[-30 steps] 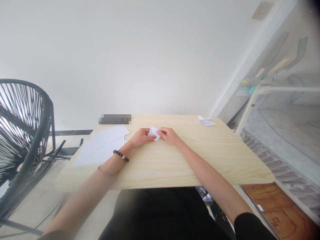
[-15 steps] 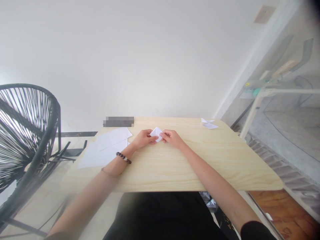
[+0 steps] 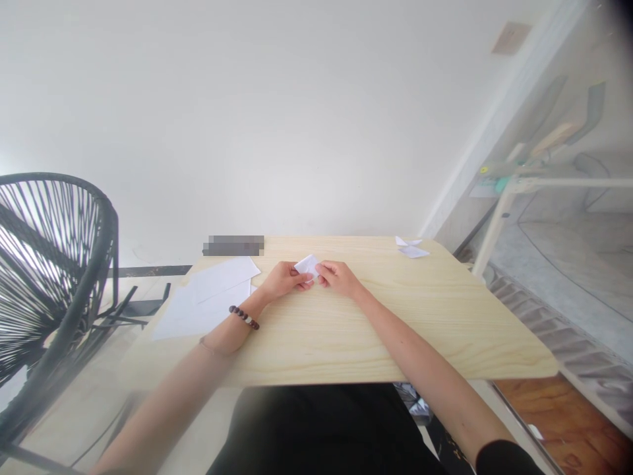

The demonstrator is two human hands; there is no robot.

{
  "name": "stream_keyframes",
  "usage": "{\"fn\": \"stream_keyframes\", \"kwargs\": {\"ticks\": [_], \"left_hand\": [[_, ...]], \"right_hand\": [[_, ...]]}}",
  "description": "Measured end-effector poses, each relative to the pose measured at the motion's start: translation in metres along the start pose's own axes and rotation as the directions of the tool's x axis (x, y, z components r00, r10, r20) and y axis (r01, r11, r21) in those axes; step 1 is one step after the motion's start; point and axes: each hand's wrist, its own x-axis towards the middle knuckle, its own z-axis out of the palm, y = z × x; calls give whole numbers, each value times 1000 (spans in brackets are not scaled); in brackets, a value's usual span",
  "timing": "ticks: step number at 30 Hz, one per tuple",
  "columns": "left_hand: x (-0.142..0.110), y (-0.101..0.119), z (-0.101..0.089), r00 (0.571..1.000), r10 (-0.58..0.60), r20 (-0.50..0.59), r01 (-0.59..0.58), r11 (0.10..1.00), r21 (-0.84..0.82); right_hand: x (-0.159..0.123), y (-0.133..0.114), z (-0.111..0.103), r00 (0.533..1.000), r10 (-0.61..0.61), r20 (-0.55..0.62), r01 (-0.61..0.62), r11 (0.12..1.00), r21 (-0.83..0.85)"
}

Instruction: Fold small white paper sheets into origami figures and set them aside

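A small folded piece of white paper (image 3: 307, 264) is held up over the middle of the table, between my two hands. My left hand (image 3: 289, 277) pinches its left and lower side, the thumb lying across the front. At the right corner, my right hand (image 3: 336, 276) grips the paper between thumb and curled fingers. Parts of the paper's lower edge are hidden by my fingers. Its finer folds are too small to make out.
White paper sheets (image 3: 208, 297) lie on the left of the wooden table (image 3: 395, 316). A blurred-out dark item (image 3: 233, 246) sits at the back left. A folded paper boat-like shape (image 3: 413, 248) rests at the back right. A black woven chair (image 3: 93, 264) stands left.
The folded paper has tilted slightly between my hands, and my fingers have shifted a little on it. Both hands keep their hold. The whole view has moved slightly with my head.
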Motion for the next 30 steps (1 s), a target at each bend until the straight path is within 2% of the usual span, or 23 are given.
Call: {"fn": "stream_keyframes", "kwargs": {"ticks": [6, 9, 15, 18, 22, 26, 30], "left_hand": [[1, -2, -5, 997, 7, 78, -5, 1000, -24], [2, -4, -5, 997, 9, 83, -6, 999, -33], [1, -4, -4, 999, 8, 46, -7, 1000, -29], [2, -5, -4, 999, -7, 51, 9, 999, -49], [4, -8, -3, 999, -44, -20, 42, 997, -69], [5, -9, -4, 996, -14, -88, 6, 995, -97], [5, -9, -6, 995, 6, -100, -12, 998, -54]], "right_hand": [[-1, -2, 0, 1000, -12, -22, 11, 999, -45], [-1, -2, 1, 998, -19, -55, 13, 995, -103], [2, 1, 3, 988, -42, -151, 0, 964, -267], [2, 2, 2, 990, -41, -133, 6, 968, -252], [3, 4, 0, 994, -25, -107, 1, 976, -218], [3, 4, 1, 996, -27, -88, 6, 972, -235], [3, 3, 1, 998, -28, -64, 12, 969, -246]]}}
